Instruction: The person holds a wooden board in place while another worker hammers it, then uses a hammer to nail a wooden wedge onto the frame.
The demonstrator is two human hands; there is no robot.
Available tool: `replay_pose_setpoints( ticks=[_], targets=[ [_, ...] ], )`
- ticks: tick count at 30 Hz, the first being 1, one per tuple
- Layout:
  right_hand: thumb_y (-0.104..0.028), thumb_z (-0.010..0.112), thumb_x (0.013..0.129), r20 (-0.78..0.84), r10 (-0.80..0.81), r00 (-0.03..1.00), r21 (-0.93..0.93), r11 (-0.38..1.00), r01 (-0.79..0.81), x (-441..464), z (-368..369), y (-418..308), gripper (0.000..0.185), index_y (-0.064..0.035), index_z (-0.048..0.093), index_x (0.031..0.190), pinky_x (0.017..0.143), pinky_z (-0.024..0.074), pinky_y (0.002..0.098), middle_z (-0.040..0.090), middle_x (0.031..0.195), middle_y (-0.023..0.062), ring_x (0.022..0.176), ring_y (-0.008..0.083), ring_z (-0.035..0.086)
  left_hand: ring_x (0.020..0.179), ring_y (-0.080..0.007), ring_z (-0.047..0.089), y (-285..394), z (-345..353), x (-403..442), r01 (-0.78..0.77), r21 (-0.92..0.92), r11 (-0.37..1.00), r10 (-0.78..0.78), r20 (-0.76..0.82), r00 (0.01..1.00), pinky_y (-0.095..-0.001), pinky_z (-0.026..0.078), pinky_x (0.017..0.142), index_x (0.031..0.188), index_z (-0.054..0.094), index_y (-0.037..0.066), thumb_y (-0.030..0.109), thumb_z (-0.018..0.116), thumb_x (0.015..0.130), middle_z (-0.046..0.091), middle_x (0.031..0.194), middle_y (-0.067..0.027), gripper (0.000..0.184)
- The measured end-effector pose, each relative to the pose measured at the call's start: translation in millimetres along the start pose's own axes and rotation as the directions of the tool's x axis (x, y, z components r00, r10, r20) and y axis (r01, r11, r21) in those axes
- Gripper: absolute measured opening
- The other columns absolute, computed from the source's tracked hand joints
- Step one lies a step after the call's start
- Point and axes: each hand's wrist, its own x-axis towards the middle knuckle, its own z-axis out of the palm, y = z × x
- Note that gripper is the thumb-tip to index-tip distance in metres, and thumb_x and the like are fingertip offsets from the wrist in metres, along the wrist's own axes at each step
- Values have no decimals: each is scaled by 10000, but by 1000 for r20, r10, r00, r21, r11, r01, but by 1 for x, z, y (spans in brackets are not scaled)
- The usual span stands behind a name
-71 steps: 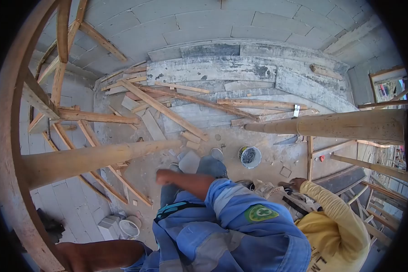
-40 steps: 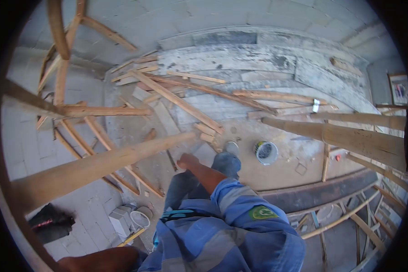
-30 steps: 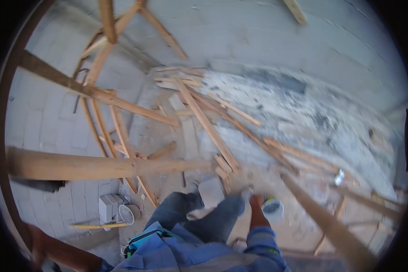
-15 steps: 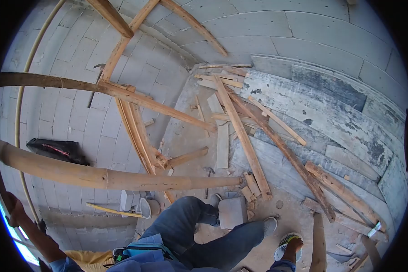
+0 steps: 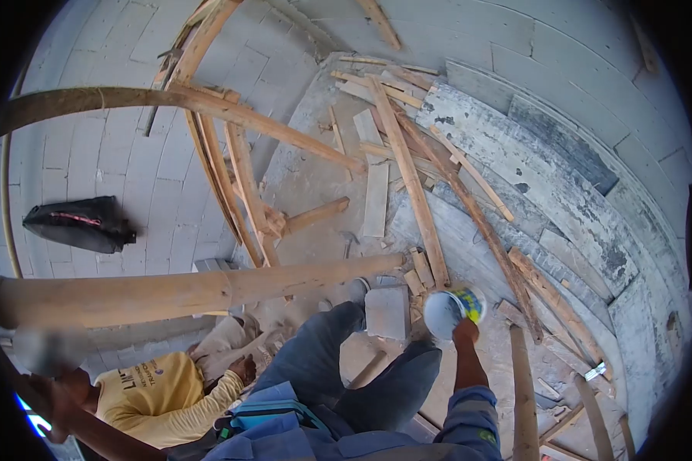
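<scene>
My right hand point(image 5: 466, 332) is closed on a small paint bucket point(image 5: 471, 305) with a yellow, green and blue label. The bucket is held tilted in front of my right knee, its pale grey mouth turned left; whether I grip the rim or a handle is hidden. To the bucket's left stands a grey block point(image 5: 387, 313), close to my feet. At the lower left edge, my left hand point(image 5: 50, 403) is wrapped round a dark wooden pole point(image 5: 9, 369), partly in shadow.
A thick bamboo pole point(image 5: 315, 275) crosses ahead of me. A person in a yellow shirt point(image 5: 150, 392) is low at my left. Planks point(image 5: 411, 184) and large weathered boards point(image 5: 538, 184) lie ahead and right. A black bag point(image 5: 81, 223) is against the block wall point(image 5: 161, 177).
My right hand has raised the bucket from the lower right, up and leftward, and tilted it. My left hand stays on the pole. The person in yellow shows more fully as the view shifted.
</scene>
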Motion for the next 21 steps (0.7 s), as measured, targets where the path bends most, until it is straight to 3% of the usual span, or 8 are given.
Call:
replay_pose_setpoints(
  ticks=[6, 8, 12, 15, 17, 20, 21],
  targets=[
    [-200, 640, 859, 109, -254, 961, -6, 966, 257, -34, 1, -121, 264, -72, 727, 1074, 881, 576, 483, 741, 1085, 187, 1036, 367, 721, 1157, -289, 614, 7, 3, -17, 5, 55, 998, -10, 96, 995, -466, 503, 937, 1309, 540, 64, 380, 464, 947, 632, 1257, -162, 487],
    [-227, 623, 882, 246, -320, 915, -33, 941, 338, -41, 20, -150, 265, -73, 728, 1071, 891, 571, 481, 740, 1076, 191, 1043, 357, 718, 1147, -269, 623, 12, 5, -22, 6, 80, 997, -17, 131, 991, -446, 513, 927, 1297, 554, 76, 374, 468, 952, 643, 1248, -148, 465],
    [-271, 618, 906, 178, -388, 905, 20, 920, 390, -46, 67, -182, 249, -79, 749, 997, 872, 575, 486, 752, 1006, 179, 1000, 354, 729, 1127, -229, 640, 18, 4, -27, 8, 82, 997, -26, 219, 975, -406, 532, 909, 1274, 581, 99, 363, 478, 961, 664, 1230, -119, 422],
    [-305, 622, 912, 127, -336, 933, 60, 942, 331, -31, 131, -190, 262, -86, 755, 967, 852, 578, 489, 755, 993, 171, 984, 356, 732, 1112, -199, 654, 12, 8, -21, 45, 85, 995, -66, 273, 960, -377, 546, 895, 1257, 601, 117, 355, 485, 968, 679, 1217, -97, 392],
    [-320, 626, 912, 48, -232, 972, 88, 970, 227, -37, 136, -195, 271, -88, 755, 966, 836, 579, 491, 754, 999, 172, 973, 355, 736, 1125, -230, 633, 6, 16, -25, 30, 109, 994, -55, 233, 971, -399, 527, 904, 1267, 581, 91, 361, 489, 941, 655, 1224, -125, 433],
    [-322, 658, 881, 89, -326, 941, 40, 945, 323, -83, 83, -213, 283, -93, 761, 1011, 816, 580, 487, 754, 1002, 174, 961, 347, 740, 1144, -277, 602, 2, 19, -31, -5, 107, 994, -7, 115, 993, -432, 498, 916, 1283, 551, 53, 371, 495, 900, 619, 1233, -165, 500],
    [-308, 664, 864, 149, -427, 892, 37, 904, 427, -96, 82, -216, 281, -85, 767, 1002, 814, 579, 488, 751, 996, 180, 955, 356, 738, 1150, -292, 592, 0, 19, -32, -22, 98, 995, 15, 71, 997, -443, 488, 921, 1288, 541, 40, 374, 497, 887, 607, 1237, -179, 524]
  ],
)
